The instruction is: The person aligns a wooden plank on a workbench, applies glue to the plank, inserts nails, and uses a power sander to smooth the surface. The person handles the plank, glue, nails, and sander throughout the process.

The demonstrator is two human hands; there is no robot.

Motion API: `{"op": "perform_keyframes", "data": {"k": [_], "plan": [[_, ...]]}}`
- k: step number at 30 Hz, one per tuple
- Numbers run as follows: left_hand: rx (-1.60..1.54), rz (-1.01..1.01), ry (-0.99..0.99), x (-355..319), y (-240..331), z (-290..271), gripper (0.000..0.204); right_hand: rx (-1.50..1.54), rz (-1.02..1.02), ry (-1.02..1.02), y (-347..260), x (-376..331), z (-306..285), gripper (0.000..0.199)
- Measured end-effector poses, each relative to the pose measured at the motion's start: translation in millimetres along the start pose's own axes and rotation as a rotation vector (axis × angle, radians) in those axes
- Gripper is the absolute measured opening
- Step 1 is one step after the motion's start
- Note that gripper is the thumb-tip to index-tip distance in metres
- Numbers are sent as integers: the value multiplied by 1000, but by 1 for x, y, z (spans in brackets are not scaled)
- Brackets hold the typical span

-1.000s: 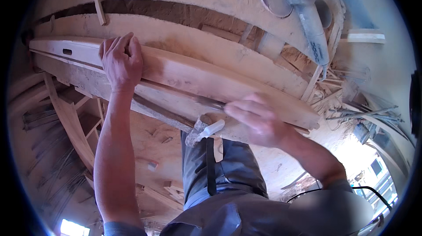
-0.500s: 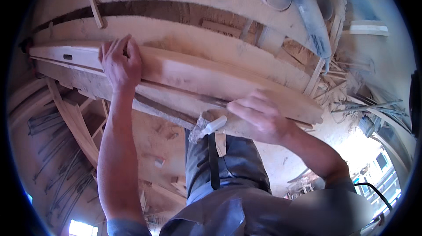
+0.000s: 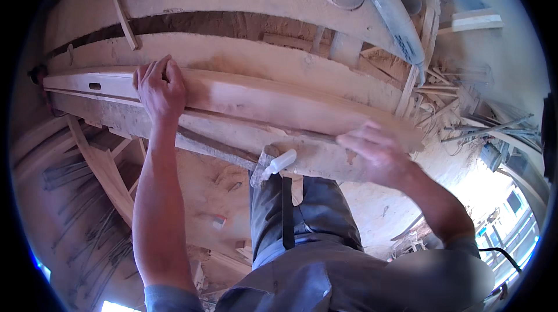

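A long pale wooden board (image 3: pixel 244 92) with a small dark slot near its left end lies across the bench. My left hand (image 3: pixel 160 88) is closed over it left of the middle, fingertips on its upper face. My right hand (image 3: pixel 376 152), smeared by motion, is at the near edge toward the right end. From its closed fingers a thin dark flat tool (image 3: pixel 317 136) points left along that edge; its exact kind does not show. Nearer to me, a small white squeeze bottle (image 3: pixel 283 161) lies tilted at the bench edge, beside a worn clear wrapping or block (image 3: pixel 260 173).
Behind the board, a dark gap (image 3: pixel 215 23) runs through the dusty bench. A grey tube-shaped tool (image 3: pixel 395 24) stands at the back right. Wood offcuts (image 3: pixel 439 88) pile up on the right; slanting planks (image 3: pixel 102 166) stand below at left.
My right hand has slid to the right along the board's near edge, the thin dark tool moving with it. My left hand keeps its place on the board. The view has shifted slightly.
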State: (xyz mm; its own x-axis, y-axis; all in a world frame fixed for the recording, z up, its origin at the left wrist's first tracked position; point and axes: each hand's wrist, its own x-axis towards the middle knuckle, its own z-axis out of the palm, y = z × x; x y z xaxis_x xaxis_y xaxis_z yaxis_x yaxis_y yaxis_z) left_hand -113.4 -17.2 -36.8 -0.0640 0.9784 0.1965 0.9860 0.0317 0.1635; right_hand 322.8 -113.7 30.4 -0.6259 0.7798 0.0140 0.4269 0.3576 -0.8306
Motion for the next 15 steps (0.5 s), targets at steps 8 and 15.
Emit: {"op": "perform_keyframes", "data": {"k": [8,15], "plan": [[30,-11,-7,-2,-7,4,27,-19,124,43,-6,-25,-24,43],[-1,1,-11,-2,-8,4,28,34,26,122,-8,20,32,45]]}}
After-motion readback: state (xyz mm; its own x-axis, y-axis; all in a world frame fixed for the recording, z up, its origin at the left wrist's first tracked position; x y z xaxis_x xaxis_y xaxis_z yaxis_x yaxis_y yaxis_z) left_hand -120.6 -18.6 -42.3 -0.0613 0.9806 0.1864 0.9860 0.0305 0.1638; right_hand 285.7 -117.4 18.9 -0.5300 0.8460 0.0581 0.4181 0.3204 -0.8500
